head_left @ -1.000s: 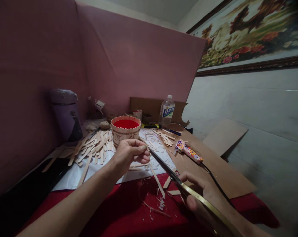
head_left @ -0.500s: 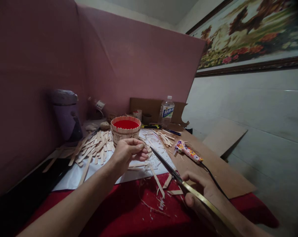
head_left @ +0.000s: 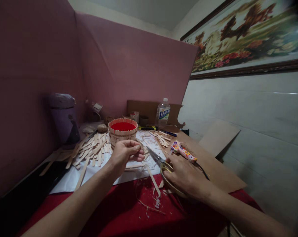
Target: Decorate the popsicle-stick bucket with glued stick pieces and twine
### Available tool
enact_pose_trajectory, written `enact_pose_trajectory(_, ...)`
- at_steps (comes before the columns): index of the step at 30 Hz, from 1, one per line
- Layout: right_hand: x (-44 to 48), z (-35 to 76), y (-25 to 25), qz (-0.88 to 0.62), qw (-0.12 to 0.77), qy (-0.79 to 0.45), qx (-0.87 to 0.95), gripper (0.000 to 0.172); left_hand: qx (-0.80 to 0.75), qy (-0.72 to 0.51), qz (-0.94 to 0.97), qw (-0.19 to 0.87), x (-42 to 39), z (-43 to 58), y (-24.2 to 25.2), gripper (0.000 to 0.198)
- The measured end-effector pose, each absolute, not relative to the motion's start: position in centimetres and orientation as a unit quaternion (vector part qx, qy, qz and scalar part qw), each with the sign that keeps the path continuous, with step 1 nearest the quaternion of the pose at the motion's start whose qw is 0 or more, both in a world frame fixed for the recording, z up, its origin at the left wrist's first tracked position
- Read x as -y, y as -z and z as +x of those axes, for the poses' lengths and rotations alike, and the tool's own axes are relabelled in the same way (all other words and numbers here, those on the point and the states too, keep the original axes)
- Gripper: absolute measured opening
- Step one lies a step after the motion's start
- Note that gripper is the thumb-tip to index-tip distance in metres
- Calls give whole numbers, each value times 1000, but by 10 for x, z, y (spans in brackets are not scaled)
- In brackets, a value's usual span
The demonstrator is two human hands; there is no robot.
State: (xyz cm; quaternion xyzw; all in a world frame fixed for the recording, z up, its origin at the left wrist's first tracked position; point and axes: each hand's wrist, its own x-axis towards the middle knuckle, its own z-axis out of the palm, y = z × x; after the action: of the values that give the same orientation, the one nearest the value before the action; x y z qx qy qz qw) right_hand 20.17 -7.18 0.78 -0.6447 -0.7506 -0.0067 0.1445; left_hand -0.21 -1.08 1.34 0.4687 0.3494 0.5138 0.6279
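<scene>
My left hand [head_left: 125, 153] is closed in a pinch above the white sheet [head_left: 69, 176], holding a thin wooden stick piece that barely shows. My right hand [head_left: 185, 177] is wrapped round the gold handles of the scissors [head_left: 161, 162], which now lie low over the table with the blades pointing toward my left hand. Just beyond my left hand stands a round basket of popsicle sticks [head_left: 122, 131] with a red inside. Cut stick pieces and shavings [head_left: 153, 184] lie on the red cloth between my hands.
Several loose popsicle sticks [head_left: 92, 151] lie left of the basket. A flower-patterned glue gun [head_left: 182, 152] with a black cord lies on brown cardboard [head_left: 213, 168]. At the back stand a water bottle [head_left: 162, 113], a purple jug [head_left: 63, 117], a cutter and a pen.
My right hand has moved forward and down, bringing the scissors from a raised slant to lie low on the table. My left hand has kept its pinch and barely shifted.
</scene>
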Motion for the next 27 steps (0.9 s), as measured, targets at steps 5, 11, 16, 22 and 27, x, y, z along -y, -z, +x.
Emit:
enact_pose_trajectory(5,67,194,-9,-626,78,68,773,26,-351,-505,478,626,9,-1,-10,9)
enact_pose_trajectory(11,57,179,-26,-568,192,55,798,24,-339,-494,501,625,13,-1,-8,19)
enact_pose_trajectory(16,35,163,-31,-508,362,-200,756,15,-342,-497,511,613,12,0,-6,23)
enact_pose_trajectory(22,21,154,-22,-481,395,-439,648,11,-361,-498,520,592,8,1,-5,28)
enact_pose_trajectory(27,17,156,-11,-457,417,-440,651,16,-386,-498,521,576,10,3,-6,29)
